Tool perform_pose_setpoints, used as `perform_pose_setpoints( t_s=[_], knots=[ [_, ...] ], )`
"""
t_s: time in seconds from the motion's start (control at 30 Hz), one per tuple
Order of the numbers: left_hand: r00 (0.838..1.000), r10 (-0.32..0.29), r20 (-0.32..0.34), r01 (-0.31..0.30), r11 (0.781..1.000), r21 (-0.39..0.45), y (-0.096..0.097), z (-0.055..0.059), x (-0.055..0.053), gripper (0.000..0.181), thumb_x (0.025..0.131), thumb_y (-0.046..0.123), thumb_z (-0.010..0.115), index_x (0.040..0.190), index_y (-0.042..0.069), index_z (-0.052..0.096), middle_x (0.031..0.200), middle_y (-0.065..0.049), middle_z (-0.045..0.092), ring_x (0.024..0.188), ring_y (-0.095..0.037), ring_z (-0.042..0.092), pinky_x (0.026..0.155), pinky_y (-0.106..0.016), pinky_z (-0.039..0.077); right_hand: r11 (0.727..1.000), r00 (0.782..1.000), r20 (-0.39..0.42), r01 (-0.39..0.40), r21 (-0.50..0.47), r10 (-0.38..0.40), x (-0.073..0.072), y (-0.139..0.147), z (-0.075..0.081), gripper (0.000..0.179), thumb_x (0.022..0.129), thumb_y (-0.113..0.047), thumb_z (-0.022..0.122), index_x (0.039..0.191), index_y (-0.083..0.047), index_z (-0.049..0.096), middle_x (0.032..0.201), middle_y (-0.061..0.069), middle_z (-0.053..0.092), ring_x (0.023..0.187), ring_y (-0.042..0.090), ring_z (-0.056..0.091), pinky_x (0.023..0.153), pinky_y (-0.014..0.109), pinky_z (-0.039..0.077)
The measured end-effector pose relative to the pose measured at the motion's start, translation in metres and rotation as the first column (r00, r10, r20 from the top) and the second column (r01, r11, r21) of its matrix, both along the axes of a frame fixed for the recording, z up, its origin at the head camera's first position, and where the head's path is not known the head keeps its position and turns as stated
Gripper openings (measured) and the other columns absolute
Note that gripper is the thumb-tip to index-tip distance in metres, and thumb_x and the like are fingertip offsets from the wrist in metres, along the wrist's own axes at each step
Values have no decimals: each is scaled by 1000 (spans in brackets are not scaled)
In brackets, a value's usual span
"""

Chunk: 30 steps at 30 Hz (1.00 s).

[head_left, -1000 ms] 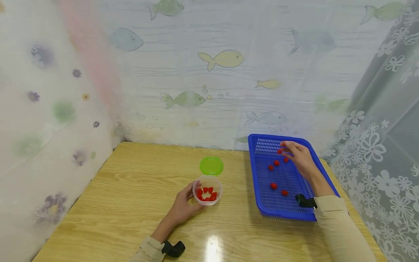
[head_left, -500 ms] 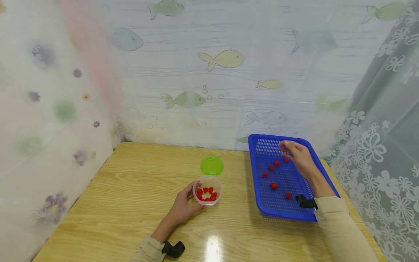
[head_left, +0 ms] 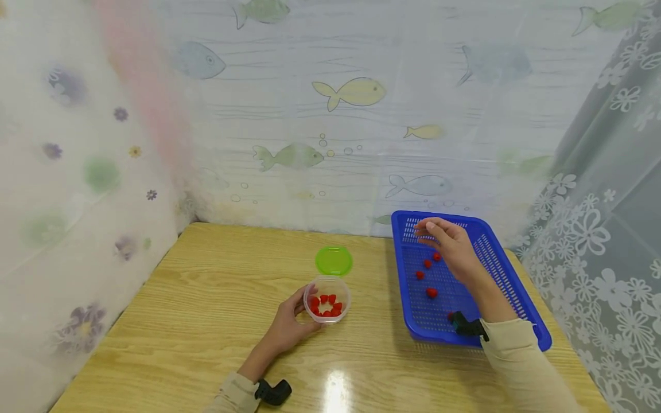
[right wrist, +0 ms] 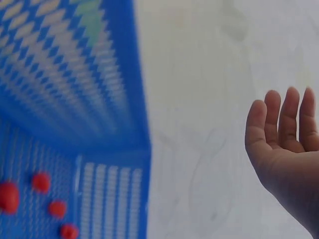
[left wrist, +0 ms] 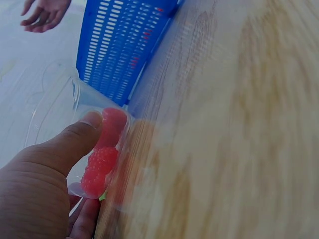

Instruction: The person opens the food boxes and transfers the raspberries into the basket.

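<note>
My left hand [head_left: 291, 321] grips a clear round plastic tub [head_left: 330, 285] standing on the table. In the left wrist view, my thumb presses the tub's side, and red bumpy raspberries [left wrist: 99, 162] show through the wall. Several of them lie in the tub's bottom. My right hand [head_left: 454, 246] is raised over the back of a blue basket [head_left: 401, 287], its fingers loosely bent and nothing between them. Below it, several more raspberries [head_left: 431, 293] lie scattered on the basket floor. One is partly hidden by the right wrist's black camera.
A green lid [head_left: 334, 261] lies flat on the wooden table [head_left: 217, 287], just behind the tub. The basket's perforated walls rise around the raspberries at the right. A fish-print curtain [head_left: 310, 126] hangs along the table's back edge, with a flowered lace one [head_left: 609, 287] at right.
A raspberry near the right fingers a second ago is gone from there; another appears by the basket's left wall. The front one has rolled right. My right hand has shifted left; the left stays put.
</note>
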<state>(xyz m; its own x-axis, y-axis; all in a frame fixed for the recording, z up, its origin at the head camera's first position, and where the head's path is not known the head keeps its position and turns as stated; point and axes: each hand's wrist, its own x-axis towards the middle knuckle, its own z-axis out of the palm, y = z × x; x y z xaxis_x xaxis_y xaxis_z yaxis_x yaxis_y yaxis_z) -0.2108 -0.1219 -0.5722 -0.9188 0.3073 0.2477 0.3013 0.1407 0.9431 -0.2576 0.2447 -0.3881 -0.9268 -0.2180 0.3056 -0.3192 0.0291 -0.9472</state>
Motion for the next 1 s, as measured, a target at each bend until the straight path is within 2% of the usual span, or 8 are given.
perform_pose_setpoints(
  t_s=[0.1,0.27,0.37,0.53,0.63,0.8,0.9,1.0],
  knots=[
    [1000,-2,-2,2,1000,1,-1,-1,0,88,79,3,87,153,1,41,148,-22,53,134,-34,55,109,-42,48,998,998,-29,-48,32,49,8,-20,4,22,109,-14,49,112,-2,67,107,-2,70,105,12,67,93,22,57],
    [1000,-9,-18,9,1000,0,-1,-1,1,87,78,3,87,153,-1,41,148,-23,53,135,-34,54,109,-42,47,979,993,-44,-103,174,112,22,-51,6,26,108,-12,49,117,9,62,108,-7,69,105,11,65,94,23,55],
    [999,-12,-31,12,1000,5,-1,-1,0,87,78,2,87,152,-2,42,147,-23,53,135,-35,54,108,-43,48,966,989,-30,-136,221,146,26,-67,4,25,107,-12,50,118,7,63,111,-7,67,108,11,63,95,24,54],
    [1000,-12,-19,12,1000,9,0,0,1,87,78,3,87,152,-1,42,147,-23,54,134,-35,55,108,-43,48,960,985,-8,-164,229,170,28,-89,-7,23,106,-11,54,119,4,65,118,7,66,112,11,62,99,23,53],
    [1000,-13,-12,13,1000,9,0,1,2,87,78,4,88,152,0,42,147,-22,53,133,-35,55,108,-43,49,951,986,-8,-161,262,169,28,-100,-14,21,105,-11,56,119,1,66,122,14,64,115,17,61,98,22,53],
    [1000,-16,-6,16,1000,7,1,2,3,86,79,5,87,152,1,42,147,-21,53,133,-34,55,108,-42,48,931,990,-14,-128,340,141,27,-112,-30,18,103,-10,59,117,-3,68,125,15,62,119,31,58,99,39,54],
    [1000,-13,-6,13,1000,10,0,2,3,85,79,5,87,152,1,43,147,-22,54,132,-35,56,108,-43,49,900,995,-20,-81,429,100,27,-118,-38,17,100,-11,63,116,-6,69,130,14,59,123,34,54,101,51,51],
    [1000,-3,-4,3,1000,12,0,3,3,85,79,4,87,152,0,43,146,-23,54,132,-35,57,108,-43,49,839,996,-20,-61,541,85,28,-125,-44,20,98,-13,65,117,-5,69,135,17,57,128,36,49,103,59,47]
  ],
)
